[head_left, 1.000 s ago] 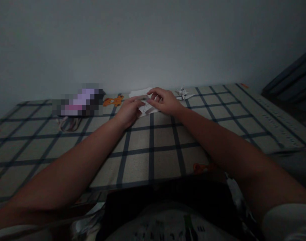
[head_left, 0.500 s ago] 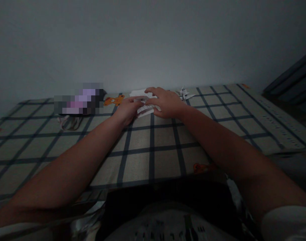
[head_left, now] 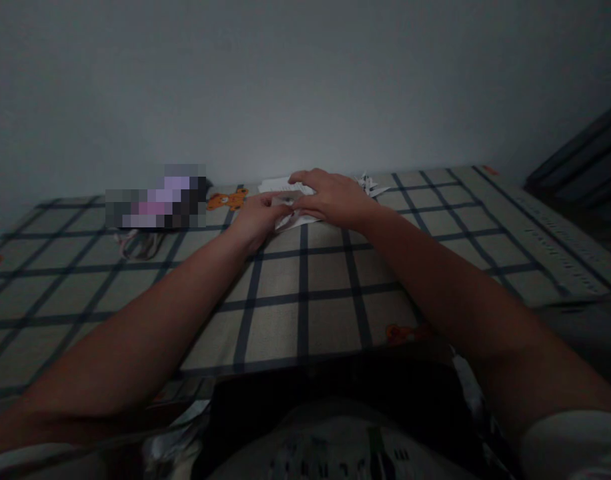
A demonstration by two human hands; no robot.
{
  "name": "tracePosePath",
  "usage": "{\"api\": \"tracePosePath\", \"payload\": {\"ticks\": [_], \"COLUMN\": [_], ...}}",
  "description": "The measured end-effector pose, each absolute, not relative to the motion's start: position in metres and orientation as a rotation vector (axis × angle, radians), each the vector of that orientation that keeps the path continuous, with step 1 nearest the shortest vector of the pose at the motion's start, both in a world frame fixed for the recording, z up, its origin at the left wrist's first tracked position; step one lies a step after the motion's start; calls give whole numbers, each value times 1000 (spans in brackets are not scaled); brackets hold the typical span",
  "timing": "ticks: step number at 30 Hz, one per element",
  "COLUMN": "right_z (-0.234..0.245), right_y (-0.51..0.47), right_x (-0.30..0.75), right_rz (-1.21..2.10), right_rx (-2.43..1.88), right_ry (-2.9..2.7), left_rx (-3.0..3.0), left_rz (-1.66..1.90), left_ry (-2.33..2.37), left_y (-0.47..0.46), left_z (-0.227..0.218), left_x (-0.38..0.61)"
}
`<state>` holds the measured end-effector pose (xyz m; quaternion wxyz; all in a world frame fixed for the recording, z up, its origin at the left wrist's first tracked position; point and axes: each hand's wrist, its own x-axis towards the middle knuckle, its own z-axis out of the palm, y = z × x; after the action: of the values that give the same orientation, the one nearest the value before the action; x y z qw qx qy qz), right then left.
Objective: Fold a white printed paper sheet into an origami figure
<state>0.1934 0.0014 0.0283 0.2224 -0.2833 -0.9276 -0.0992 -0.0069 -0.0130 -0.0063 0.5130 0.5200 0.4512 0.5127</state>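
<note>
Both hands meet over white paper (head_left: 274,185) lying on the far side of the checked cloth. My left hand (head_left: 258,219) pinches a small piece of paper (head_left: 284,200) between its thumb and fingers. From the other side, my right hand (head_left: 335,199) has its thumb and forefinger closed at that same piece, its upper fingers reaching over the sheet beneath. The fingers hide much of the small piece, and the dim light blurs its folds. Just behind my right hand lies a spiky white paper shape (head_left: 371,185).
A checked tablecloth (head_left: 330,273) with printed bears covers the table, which meets a plain wall (head_left: 305,87). To the left lies a blurred-out purple and dark object (head_left: 173,200) with a looped strap (head_left: 138,245). Dark slatted material (head_left: 580,150) stands at the right.
My right hand has drawn its thumb and fingers closer together at the small paper, its wrist lifting slightly. My left hand has barely moved.
</note>
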Motion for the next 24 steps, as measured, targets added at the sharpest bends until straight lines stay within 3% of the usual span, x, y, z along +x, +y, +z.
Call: {"api": "tracePosePath", "payload": {"ticks": [15, 24], "right_z": [25, 22], "right_y": [1, 3], "right_x": [190, 188], "right_rz": [-417, -305], "right_rx": [-729, -786], "right_ry": [-2618, -2622], "left_rx": [1382, 1461], "left_rz": [1178, 1157], "left_ry": [1113, 1010], "left_y": [-12, -15], "left_z": [-10, -10], "left_x": [-7, -4]}}
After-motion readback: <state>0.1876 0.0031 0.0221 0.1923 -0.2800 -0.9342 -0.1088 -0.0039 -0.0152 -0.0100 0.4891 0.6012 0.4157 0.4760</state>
